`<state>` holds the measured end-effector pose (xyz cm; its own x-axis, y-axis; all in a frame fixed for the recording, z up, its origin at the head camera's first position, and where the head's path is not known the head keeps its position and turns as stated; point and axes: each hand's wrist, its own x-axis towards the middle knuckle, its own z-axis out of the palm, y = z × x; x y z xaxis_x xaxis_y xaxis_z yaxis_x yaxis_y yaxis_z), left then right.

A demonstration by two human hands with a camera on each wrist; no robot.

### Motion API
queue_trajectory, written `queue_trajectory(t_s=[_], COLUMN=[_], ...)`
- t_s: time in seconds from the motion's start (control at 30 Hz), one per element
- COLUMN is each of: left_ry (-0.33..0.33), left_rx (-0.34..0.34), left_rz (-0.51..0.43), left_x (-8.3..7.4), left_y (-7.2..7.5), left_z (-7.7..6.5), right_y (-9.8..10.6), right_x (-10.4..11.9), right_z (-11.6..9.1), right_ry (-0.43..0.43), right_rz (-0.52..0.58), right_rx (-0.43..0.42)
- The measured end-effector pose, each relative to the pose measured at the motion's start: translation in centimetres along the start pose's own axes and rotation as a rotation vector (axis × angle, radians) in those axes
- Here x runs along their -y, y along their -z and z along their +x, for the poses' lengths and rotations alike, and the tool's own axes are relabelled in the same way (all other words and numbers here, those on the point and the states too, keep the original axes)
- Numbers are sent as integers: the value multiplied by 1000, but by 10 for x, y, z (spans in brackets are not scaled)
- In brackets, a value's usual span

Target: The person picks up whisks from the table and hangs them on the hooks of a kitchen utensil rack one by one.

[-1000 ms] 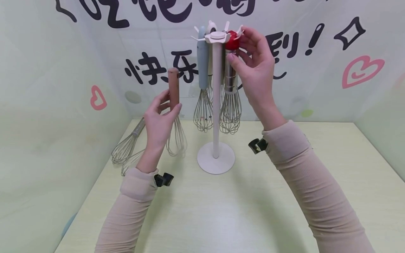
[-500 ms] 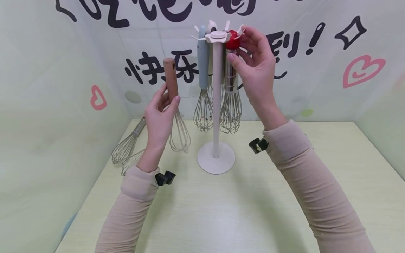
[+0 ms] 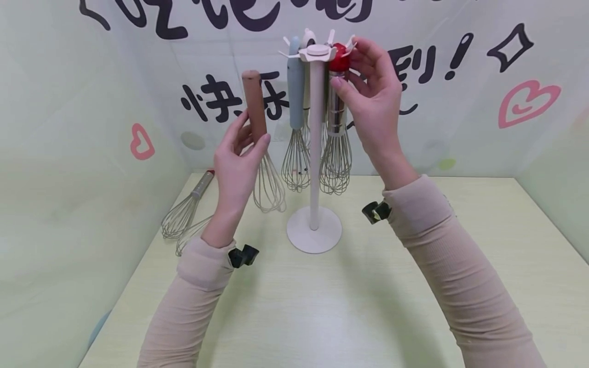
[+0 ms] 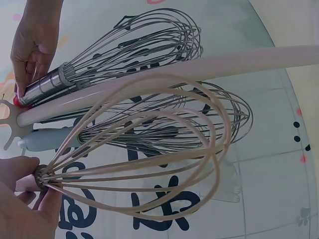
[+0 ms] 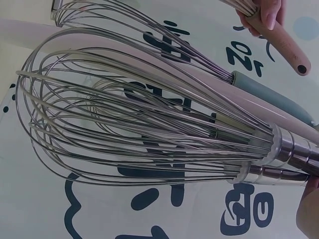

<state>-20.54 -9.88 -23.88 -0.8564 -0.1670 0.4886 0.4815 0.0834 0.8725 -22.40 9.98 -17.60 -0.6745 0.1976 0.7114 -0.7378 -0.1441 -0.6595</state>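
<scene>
My left hand (image 3: 236,163) grips the lower part of a brown wooden-handled whisk (image 3: 255,105), held upright left of a white stand (image 3: 314,168) with its wires hanging above the table. The whisk's dark handle hole (image 5: 302,69) shows in the right wrist view. At the top of the stand, my right hand (image 3: 379,102) holds a red-topped metal-handled whisk (image 3: 337,102); the thumb presses the handle and the fingers lie behind the red end and hook. On the stand's left side hangs a blue-handled whisk (image 3: 296,92).
Behind the post hang more whisks, partly hidden, one with a white figure-shaped top (image 3: 308,37). Two whisks lie on the table at the left, the nearer-to-wall one a red-ended metal whisk (image 3: 198,191). The stand's round base (image 3: 314,243) sits mid-table before a printed wall sheet (image 3: 460,128).
My left hand has raised the wooden-handled whisk and moved it a little right, closer to the stand. My right hand stays at the red-topped whisk.
</scene>
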Motion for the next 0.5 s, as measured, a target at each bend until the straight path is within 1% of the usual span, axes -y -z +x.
queue_trajectory(t_s=[0.27,0.5], left_ry=[-55,-134], left_rx=[-18,-22], left_rz=[-12,-5], left_x=[-6,-9], left_y=[-6,-13], left_z=[0,0], right_y=[0,0], right_x=[-1,-1], right_z=[0,-1], right_ry=[-5,-2], right_rz=[1,1], right_rx=[-1,1])
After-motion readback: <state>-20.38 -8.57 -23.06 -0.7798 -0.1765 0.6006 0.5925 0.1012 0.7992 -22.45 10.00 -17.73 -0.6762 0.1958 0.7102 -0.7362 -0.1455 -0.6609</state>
